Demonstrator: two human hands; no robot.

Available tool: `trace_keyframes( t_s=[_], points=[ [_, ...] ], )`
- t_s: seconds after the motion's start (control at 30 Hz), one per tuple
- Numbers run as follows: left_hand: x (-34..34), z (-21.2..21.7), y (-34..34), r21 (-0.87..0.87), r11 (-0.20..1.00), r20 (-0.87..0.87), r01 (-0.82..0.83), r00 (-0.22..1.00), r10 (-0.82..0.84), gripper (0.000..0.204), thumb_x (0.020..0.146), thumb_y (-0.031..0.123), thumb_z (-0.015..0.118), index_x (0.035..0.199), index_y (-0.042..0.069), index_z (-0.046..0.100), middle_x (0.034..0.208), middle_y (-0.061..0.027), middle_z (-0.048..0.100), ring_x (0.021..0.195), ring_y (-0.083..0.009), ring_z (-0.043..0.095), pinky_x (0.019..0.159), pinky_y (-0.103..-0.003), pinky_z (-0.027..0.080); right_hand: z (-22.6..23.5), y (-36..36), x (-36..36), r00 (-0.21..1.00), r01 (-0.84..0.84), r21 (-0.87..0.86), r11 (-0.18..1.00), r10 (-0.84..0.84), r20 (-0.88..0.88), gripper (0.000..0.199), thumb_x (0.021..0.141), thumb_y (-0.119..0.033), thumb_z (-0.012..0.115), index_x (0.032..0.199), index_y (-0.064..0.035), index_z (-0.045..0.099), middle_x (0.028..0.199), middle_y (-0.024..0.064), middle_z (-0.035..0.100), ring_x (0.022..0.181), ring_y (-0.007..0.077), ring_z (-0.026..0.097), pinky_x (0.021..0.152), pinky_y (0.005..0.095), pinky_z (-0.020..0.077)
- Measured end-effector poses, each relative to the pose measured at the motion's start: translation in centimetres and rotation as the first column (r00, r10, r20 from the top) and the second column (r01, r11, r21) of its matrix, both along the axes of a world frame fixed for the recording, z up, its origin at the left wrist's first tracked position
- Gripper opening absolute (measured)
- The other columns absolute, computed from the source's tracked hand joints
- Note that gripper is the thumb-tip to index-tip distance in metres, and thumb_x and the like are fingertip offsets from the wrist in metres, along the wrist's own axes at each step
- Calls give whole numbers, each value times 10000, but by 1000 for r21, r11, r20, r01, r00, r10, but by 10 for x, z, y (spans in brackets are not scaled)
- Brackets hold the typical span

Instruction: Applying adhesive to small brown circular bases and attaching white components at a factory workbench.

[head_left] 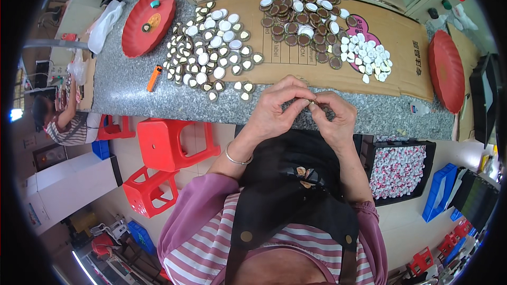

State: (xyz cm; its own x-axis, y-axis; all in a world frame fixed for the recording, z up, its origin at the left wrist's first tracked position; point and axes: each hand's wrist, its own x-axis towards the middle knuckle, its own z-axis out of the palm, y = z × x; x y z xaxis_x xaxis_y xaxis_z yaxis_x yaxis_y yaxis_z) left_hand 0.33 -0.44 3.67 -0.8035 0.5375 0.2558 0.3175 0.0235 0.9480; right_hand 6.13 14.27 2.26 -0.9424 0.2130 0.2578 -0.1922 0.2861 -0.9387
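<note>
Hands at the surface (158, 97) edge: our left hand (274, 108) and right hand (334, 116) pinch a small cap (311, 104) between fingertips; a slip could drop it into our lap.

1 head-worn fisheye view, looking steeply down from above the person's own chest, close to the left hand (274, 110) and right hand (332, 119), facing the speckled surface (132, 95) ahead (edges bending toward the rim), floor below
</note>
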Motion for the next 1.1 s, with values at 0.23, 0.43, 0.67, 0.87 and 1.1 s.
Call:
trace_keyframes(
  t_s=[0.23,0.43,0.67,0.87,1.1],
  points=[
    [3,-6,0,-41,999,3,-25,1000,25,147,784,-64,581,902,13,620,865,-69,567,790,-143,562,689,-250,453,-8,-3,1,998,-19,-94,995,25,65,108,717,39,625,812,-6,603,754,55,616,645,107,577,590,227,459],
    [7,-17,6,327,923,545,-204,838,-8,114,836,-32,555,947,-10,567,863,-30,565,840,-97,554,743,-217,465,-13,-8,3,978,43,-520,853,70,195,126,798,-2,630,920,10,603,855,20,593,720,69,553,653,201,456],
    [7,-21,7,299,940,529,-162,848,-22,134,841,-50,544,970,-25,570,938,-43,532,861,-95,553,761,-215,464,-17,-6,1,992,10,-486,874,51,113,116,803,-3,620,915,20,600,924,37,552,782,80,542,673,194,443],
    [9,-19,9,296,948,406,-113,914,-18,151,830,-60,552,971,-28,595,933,-50,535,853,-100,552,743,-211,467,-11,-2,2,997,10,-304,952,15,79,88,805,-4,610,891,12,597,877,48,566,768,97,550,679,212,449],
    [-1,-16,2,120,991,261,-58,965,25,197,824,-47,557,1010,-5,607,899,-47,550,823,-106,551,711,-211,459,-13,-6,0,993,7,-318,948,32,117,116,806,-14,609,917,8,586,852,51,567,756,101,544,677,222,446]
  ],
)
